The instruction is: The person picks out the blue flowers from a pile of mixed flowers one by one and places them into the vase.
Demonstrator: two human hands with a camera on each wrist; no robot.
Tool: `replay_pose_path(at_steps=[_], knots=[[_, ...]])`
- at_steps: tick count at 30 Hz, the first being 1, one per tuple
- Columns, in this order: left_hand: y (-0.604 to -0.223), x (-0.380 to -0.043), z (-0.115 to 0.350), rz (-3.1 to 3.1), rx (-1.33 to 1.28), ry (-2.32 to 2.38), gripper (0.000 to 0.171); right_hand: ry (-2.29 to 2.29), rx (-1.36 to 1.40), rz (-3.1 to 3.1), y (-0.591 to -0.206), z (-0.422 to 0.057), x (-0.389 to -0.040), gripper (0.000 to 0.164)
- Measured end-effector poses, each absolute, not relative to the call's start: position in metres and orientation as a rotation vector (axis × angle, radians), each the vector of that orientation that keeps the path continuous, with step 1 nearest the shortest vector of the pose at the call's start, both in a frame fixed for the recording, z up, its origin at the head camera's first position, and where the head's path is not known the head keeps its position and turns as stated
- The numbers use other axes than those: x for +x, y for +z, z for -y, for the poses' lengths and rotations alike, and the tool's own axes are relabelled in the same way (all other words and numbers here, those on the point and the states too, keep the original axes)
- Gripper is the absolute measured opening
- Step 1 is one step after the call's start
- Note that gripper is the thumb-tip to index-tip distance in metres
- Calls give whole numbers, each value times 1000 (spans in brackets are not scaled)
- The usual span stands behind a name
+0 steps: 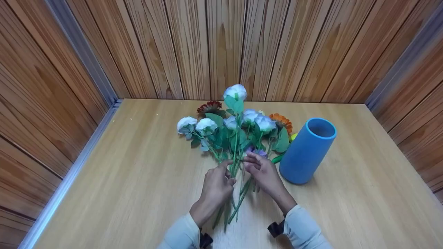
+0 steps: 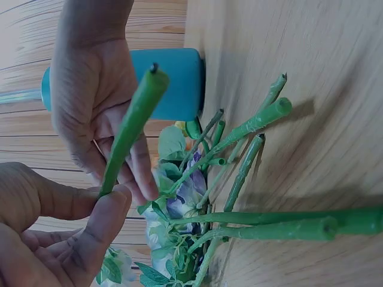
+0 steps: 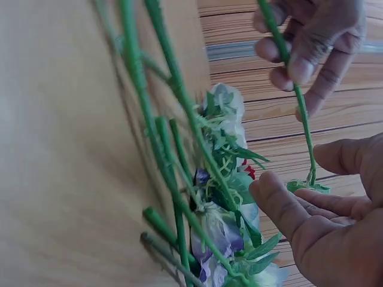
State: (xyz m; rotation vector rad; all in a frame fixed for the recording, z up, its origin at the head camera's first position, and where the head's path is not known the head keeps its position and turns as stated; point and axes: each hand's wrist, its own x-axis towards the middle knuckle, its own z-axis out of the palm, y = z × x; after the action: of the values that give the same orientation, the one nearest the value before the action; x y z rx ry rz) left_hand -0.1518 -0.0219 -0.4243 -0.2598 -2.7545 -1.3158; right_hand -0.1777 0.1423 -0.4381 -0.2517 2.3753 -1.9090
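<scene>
My left hand (image 1: 216,183) pinches the green stem (image 2: 134,122) of a white artificial flower (image 1: 235,92) between thumb and forefinger, and that flower stands raised over the others. Close to the same stem, my right hand (image 3: 335,227) has its fingers extended and thumb apart; the stem passes near them without being gripped. Beneath both hands lies a loose bunch of artificial flowers, with white blooms (image 1: 206,125), a dark red one (image 1: 209,108), an orange one (image 1: 281,121) and a purple one (image 3: 218,239). Their bare stems (image 1: 242,195) cross and point toward me.
A blue vase (image 1: 306,152) stands upright on the wooden table (image 1: 138,180), just right of the flowers. Wood-plank walls (image 1: 193,48) enclose the back and both sides, with a metal strip (image 1: 74,180) along the table's left edge.
</scene>
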Motion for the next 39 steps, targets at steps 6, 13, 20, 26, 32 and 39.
replay_pose_path(at_steps=[6, 13, 20, 26, 32, 39], knots=[[-424, -150, 20, 2778, -233, -1322, 49, -2051, -189, -2230, -434, -140, -185, 43], [-425, -149, 20, 2753, -274, -1301, 48, -2109, -148, -2184, -432, -139, -190, 44], [-423, -147, 19, 2758, -288, -1309, 46, -2138, -125, -2148, -430, -138, -192, 44], [-421, -146, 17, 2787, -280, -1334, 48, -2167, -117, -2126, -426, -138, -194, 41], [-419, -144, 17, 2794, -293, -1312, 49, -2172, -110, -2125, -424, -138, -197, 41], [-420, -141, 16, 2779, -315, -1286, 48, -2212, -84, -2064, -420, -137, -197, 39]])
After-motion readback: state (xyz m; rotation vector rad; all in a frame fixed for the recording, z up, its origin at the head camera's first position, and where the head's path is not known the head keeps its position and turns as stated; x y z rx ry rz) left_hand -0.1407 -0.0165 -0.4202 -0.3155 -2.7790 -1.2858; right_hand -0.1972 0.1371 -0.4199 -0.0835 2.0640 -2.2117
